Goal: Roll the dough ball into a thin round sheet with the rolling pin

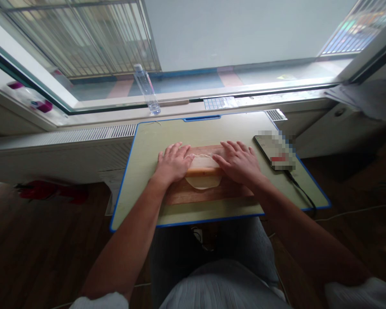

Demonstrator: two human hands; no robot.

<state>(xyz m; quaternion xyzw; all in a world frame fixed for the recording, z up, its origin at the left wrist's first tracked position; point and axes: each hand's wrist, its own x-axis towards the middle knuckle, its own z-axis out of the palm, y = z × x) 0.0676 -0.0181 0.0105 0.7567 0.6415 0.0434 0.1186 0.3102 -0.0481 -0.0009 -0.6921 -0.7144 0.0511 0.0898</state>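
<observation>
A wooden rolling pin lies crosswise over a flat, pale sheet of dough on a reddish-brown wooden board. My left hand rests over the pin's left end, fingers stretched forward and slightly apart. Over its right end lies my right hand, fingers spread, thumb pointing inward. Both palms hide the pin's ends. Beyond the pin, between my thumbs, the dough's far edge looks uneven.
A pale-green table with blue edging carries the board. At its right lies a phone with a black cable. A clear bottle stands on the windowsill behind, above a white radiator. Papers sit at the right.
</observation>
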